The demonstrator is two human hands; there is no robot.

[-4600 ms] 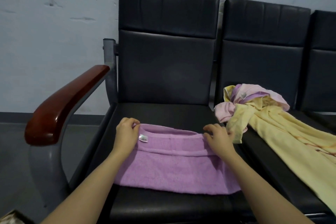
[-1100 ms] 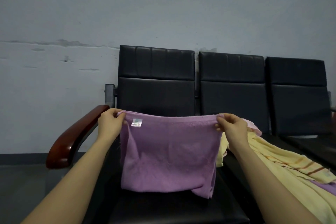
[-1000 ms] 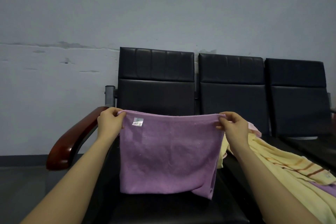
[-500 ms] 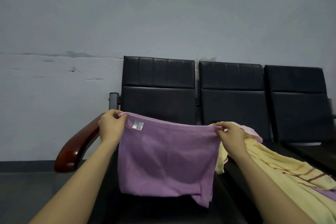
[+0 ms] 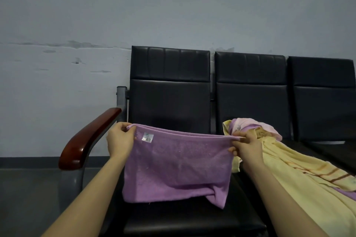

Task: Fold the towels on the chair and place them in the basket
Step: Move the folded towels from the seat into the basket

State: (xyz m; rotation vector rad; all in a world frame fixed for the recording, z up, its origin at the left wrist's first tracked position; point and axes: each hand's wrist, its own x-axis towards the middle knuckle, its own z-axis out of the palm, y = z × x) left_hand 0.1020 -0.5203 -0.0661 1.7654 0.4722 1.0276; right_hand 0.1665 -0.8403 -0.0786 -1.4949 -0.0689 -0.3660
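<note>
**Two hands hold a purple towel stretched over the chair seat**

Two hands are raised at the centre of the frame, each pinching an upper corner of the purple towel. The left hand has its fingers and thumb closed on the towel's top left corner, just beside a small white label sewn near that edge. The right hand pinches the top right corner between thumb and fingers. The hands are well apart, so the top edge runs nearly taut between them, and it shows doubled layers. The cloth hangs down in front of the leftmost black chair, its lower edge touching the seat at lower centre, with the lower right corner bunched and trailing a little lower.

Right of the towel, on the middle seat, a heap of towels in pink, purple and yellow lies crumpled, and a yellow towel with brown stripes spreads from it toward the lower right of the frame. A reddish wooden armrest stands at the left, before a pale wall.
</note>
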